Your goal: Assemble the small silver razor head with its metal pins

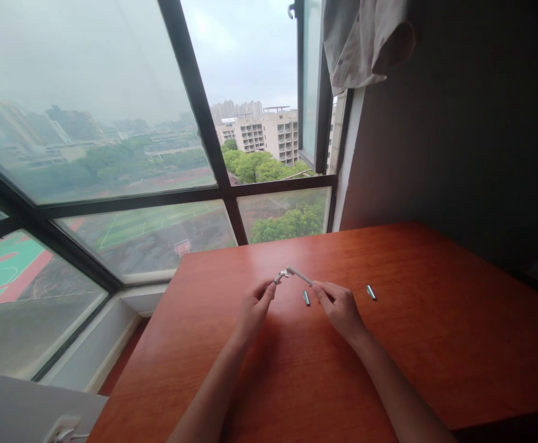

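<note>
L hand, pinching silver razor-like pc., upper-L of dark strip on table: prob. light, stiff, slick; take by shank. Grey stick, just beyond same strip, finger-held at lower end by R hand: prob. light, rigid. 2nd strip, R of 1st: prob. slippery; lift by long edges.

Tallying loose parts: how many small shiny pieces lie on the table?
2: one piece left of the right hand, another piece to its right; the hand could hide more.
</note>
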The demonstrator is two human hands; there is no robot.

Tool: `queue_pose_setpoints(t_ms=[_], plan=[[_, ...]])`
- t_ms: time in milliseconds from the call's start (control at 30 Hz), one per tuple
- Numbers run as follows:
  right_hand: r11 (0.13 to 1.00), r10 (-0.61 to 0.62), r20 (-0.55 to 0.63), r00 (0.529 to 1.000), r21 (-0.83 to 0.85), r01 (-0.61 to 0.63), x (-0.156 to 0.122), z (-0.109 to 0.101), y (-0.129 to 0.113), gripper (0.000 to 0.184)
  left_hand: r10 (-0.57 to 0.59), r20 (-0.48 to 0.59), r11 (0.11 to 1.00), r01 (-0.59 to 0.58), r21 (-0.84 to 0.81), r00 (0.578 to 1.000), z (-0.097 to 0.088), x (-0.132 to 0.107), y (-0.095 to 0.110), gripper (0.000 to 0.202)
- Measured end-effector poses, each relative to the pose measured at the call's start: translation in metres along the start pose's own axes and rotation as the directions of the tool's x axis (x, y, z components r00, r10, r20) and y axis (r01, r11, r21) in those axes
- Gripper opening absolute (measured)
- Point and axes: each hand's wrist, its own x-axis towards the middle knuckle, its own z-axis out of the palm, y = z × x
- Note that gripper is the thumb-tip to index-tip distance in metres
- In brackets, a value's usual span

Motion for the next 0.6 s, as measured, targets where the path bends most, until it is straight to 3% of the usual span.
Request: queue_pose_setpoints(t_ms=[133, 267, 433, 600], plan=[[1.0, 0.0, -0.036, 0.999, 0.004, 0.0, 0.0, 0.002, 0.0, 0.038, -0.112, 0.098, 0.952, 0.135, -0.276, 0.989, 0.007, 0.0, -0.001, 0.04], [0.999, -0.016, -0.02, 1.0, 0.045, 0.017, 0.0, 0.002, -0.004, 0.033, -0.26, 0.251, 0.751, 0.359, -0.554, 0.932, 0.02, -0.005, 0.003, 0.041], [0.998, -0.051, -0.003, 0.999, 0.029, 0.051, -0.001, 0.001, -0.005, 0.028, -0.283, 0.45, 0.556, 0.527, -0.642, 0.847, 0.024, -0.013, 0.011, 0.034], [0.999, -0.053, -0.056, 0.997, -0.015, 0.052, -0.001, 0.001, 0.001, 0.028, -0.252, 0.491, 0.47, 0.549, -0.691, 0.834, 0.017, -0.013, 0.015, 0.03]])
